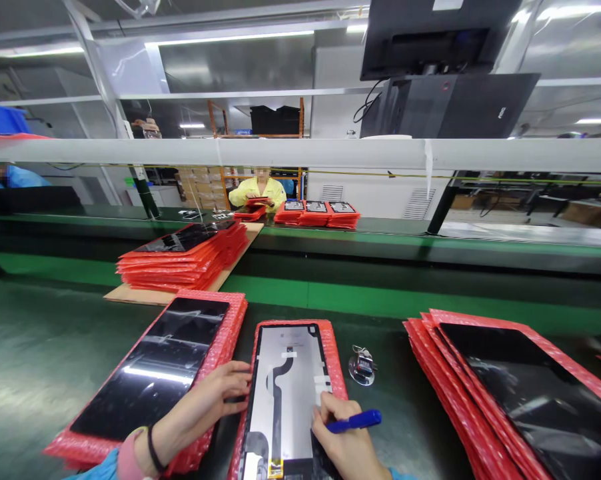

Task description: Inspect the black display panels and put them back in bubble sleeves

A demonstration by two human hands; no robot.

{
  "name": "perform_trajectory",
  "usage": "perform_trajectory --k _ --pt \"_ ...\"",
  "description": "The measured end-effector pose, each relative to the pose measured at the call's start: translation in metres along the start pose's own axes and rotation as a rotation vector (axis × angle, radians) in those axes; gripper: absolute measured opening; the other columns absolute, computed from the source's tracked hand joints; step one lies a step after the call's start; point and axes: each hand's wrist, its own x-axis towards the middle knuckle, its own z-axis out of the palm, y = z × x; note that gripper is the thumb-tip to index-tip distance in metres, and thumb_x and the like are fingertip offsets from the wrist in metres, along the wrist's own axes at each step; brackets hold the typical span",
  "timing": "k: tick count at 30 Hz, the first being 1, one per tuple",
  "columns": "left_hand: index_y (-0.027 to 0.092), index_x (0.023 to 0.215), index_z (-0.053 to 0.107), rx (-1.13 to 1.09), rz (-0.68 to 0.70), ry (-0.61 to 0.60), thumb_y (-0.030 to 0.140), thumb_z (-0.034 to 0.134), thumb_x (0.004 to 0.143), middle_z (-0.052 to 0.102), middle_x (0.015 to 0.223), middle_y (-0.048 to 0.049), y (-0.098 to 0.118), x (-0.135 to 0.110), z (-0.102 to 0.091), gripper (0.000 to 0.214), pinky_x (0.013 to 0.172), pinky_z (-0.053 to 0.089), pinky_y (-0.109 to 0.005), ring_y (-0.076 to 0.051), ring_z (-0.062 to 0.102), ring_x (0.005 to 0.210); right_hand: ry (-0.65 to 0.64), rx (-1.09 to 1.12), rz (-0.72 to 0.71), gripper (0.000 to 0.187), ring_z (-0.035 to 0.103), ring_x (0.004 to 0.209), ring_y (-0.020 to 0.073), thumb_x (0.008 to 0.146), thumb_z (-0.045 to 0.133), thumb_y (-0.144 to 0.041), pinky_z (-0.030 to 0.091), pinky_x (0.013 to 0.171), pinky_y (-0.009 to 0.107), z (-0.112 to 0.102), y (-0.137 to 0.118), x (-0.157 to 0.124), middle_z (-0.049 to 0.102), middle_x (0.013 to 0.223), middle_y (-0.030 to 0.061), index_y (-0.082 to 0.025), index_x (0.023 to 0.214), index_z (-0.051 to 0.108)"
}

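Observation:
A screen panel [304, 373] lies with its silvery back up on a red bubble-wrap sleeve [336, 353], in front of me at the centre. A dark ribbon cable [277, 420] runs down its back. My left hand [219, 395] rests at the panel's left edge, fingers stretched out and holding nothing. My right hand [344, 437] is closed round a blue pen [360, 420] over the panel's right edge. The pen's tip is hidden by my fingers. To the left, another screen panel [165, 363] lies black side up on red bubble wrap.
A small shiny metal device [363, 367], like a tally counter, stands right of centre. Red-wrapped stacks topped by black screens stand at right [535, 387] and on a cardboard sheet [138, 295] behind. Across the green ledge [380, 287], a person in yellow [259, 191] handles red-wrapped pieces.

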Motion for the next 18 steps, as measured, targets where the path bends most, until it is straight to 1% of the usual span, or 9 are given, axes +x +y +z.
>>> perform_trajectory --k 3,6,9,11,12,15,18 --pt "0.015 0.097 0.056 -0.022 -0.039 -0.003 0.016 0.068 0.067 0.065 0.085 -0.005 0.002 0.002 0.0 0.033 0.072 0.049 -0.032 -0.015 0.063 0.073 0.028 0.069 0.033 0.034 0.031 0.045 0.0102 0.07 0.055 -0.023 0.023 0.05 0.025 0.0 0.003 0.0 0.028 0.048 -0.0067 -0.022 0.052 0.026" --pt "0.015 0.095 0.055 -0.027 -0.02 -0.037 0.018 0.07 0.068 0.066 0.076 -0.0026 0.007 0.002 0.007 0.032 0.066 0.047 -0.027 -0.013 0.062 0.068 0.059 0.188 0.09 0.035 0.033 0.047 0.0108 0.072 0.056 -0.027 0.027 0.05 0.024 -0.001 0.008 0.001 0.032 0.049 -0.0061 -0.022 0.051 0.028" --pt "0.012 0.093 0.058 -0.022 0.051 -0.158 0.02 0.073 0.066 0.069 0.08 -0.0066 0.013 0.003 0.024 0.032 0.067 0.046 -0.026 -0.016 0.064 0.071 0.054 0.353 0.145 0.039 0.038 0.047 0.0112 0.077 0.056 -0.039 0.034 0.05 0.023 -0.003 0.01 0.003 0.036 0.049 -0.0055 -0.023 0.052 0.031" --pt "0.012 0.094 0.061 -0.025 0.094 -0.227 0.019 0.073 0.064 0.07 0.085 -0.0087 0.013 0.005 0.039 0.033 0.073 0.047 -0.029 -0.019 0.066 0.077 0.039 0.462 0.173 0.042 0.037 0.044 0.0101 0.077 0.057 -0.05 0.038 0.049 0.024 -0.004 0.009 0.004 0.036 0.047 -0.0071 -0.023 0.056 0.033" --pt "0.012 0.095 0.061 -0.026 0.108 -0.241 0.016 0.072 0.062 0.071 0.085 -0.0084 0.011 0.006 0.045 0.034 0.074 0.048 -0.03 -0.02 0.066 0.078 0.036 0.508 0.187 0.043 0.035 0.042 0.0092 0.077 0.058 -0.054 0.039 0.048 0.023 -0.004 0.007 0.005 0.035 0.046 -0.0082 -0.023 0.058 0.035" --pt "0.014 0.1 0.06 -0.011 0.148 -0.215 0.007 0.064 0.057 0.071 0.085 -0.006 0.001 0.011 0.059 0.044 0.073 0.049 -0.032 -0.022 0.067 0.078 0.045 0.601 0.207 0.046 0.03 0.038 0.0072 0.074 0.06 -0.062 0.035 0.043 0.021 -0.009 -0.002 0.006 0.033 0.043 -0.0098 -0.022 0.061 0.04" --pt "0.014 0.111 0.055 0.011 0.226 -0.193 0.002 0.057 0.055 0.071 0.094 -0.0056 -0.004 0.012 0.065 0.057 0.074 0.048 -0.031 -0.022 0.066 0.084 0.081 0.634 0.183 0.049 0.031 0.038 0.0069 0.069 0.065 -0.063 0.03 0.041 0.02 -0.021 -0.011 0.008 0.035 0.042 -0.0086 -0.02 0.058 0.046"
